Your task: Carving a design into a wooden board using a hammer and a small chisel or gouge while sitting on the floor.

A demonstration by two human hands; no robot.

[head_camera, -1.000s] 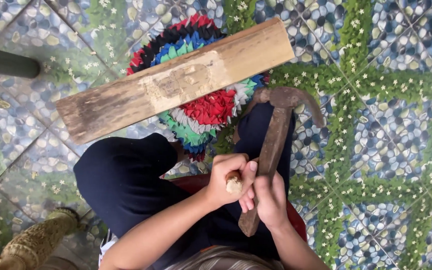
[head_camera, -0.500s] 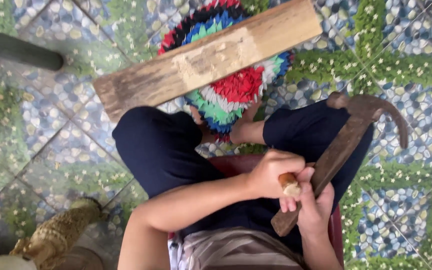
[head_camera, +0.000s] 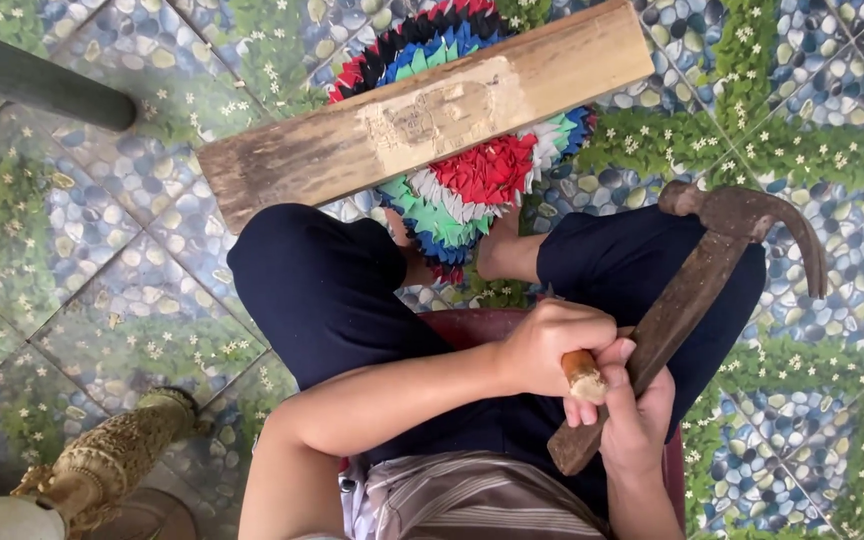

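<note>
Closest to the camera, both hands sat together over the lap. The left hand had its fingers wrapped tight around one short brown stub of wood, only the cut end poking out. The right hand was just beside it, touching it, fingers curled around the lower handle of one rusty claw hammer — the handle ran up and to the right, with the head out past the right knee and the claw curving down.

Under the hands were two knees in dark navy trousers and a strip of one dark red seat between them. Off to the lower left stood one ornate gold-coloured leg of some stand.

Further out, one long weathered wooden plank lay tilted across one round mat of red, green, blue and white fabric scraps — all on the pebble-patterned tile floor. One dark green pole crossed the top left corner.
</note>
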